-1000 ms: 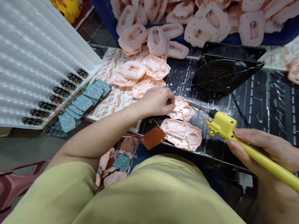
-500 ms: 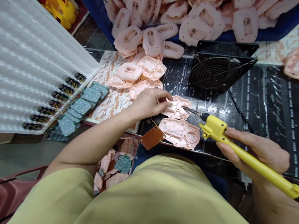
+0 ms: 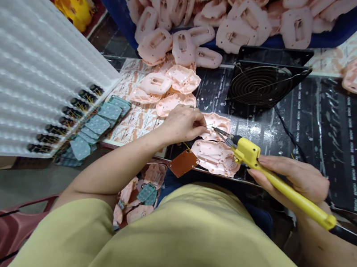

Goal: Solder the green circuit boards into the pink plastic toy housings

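Moved yellow soldering iron [image 3: 279,181] leftward over pink shell [image 3: 223,123] mid-frame, gripping with right hand [image 3: 308,180]; curled left hand [image 3: 182,124] alongside, with hold unclear.

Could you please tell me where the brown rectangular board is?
In the head view, the brown rectangular board is at the front edge of the black bench, left of the nearest pink plastic shell.

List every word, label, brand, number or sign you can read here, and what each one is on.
"BENCH" or "BEICHI": small white capitals, repeated in rows down the black table covering; too small to settle the spelling.
White sheet under the pink parts: brownish markings, no readable words.
Soldering iron and fan: no lettering can be made out.
No numbers or signs are legible.
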Available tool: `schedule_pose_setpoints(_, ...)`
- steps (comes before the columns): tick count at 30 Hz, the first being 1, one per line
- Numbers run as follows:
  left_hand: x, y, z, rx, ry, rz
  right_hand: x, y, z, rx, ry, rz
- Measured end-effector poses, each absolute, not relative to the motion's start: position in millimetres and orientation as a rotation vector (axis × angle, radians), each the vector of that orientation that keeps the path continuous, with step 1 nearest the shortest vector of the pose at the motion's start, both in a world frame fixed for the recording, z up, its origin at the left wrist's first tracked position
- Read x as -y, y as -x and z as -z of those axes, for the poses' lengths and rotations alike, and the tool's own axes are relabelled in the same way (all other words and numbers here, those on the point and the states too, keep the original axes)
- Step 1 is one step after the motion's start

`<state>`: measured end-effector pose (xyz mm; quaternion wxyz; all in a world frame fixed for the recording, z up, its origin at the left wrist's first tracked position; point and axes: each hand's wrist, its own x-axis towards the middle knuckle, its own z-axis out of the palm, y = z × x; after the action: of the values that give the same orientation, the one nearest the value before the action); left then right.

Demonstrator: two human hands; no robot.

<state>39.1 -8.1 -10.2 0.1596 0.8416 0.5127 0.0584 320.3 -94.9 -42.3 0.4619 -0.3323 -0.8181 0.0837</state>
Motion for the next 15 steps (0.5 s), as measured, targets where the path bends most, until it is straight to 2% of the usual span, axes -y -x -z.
schedule_pose_setpoints(10, 8, -41, 10, -1.486, -2.422, -0.129, 89, -320, 37, 2.068, 0.673, -0.221)
schedule_pose_setpoints(15, 7, -41, 9, -1.453, -2.417, -0.147, 95, -327, 42, 1.921, 0.814, -0.234)
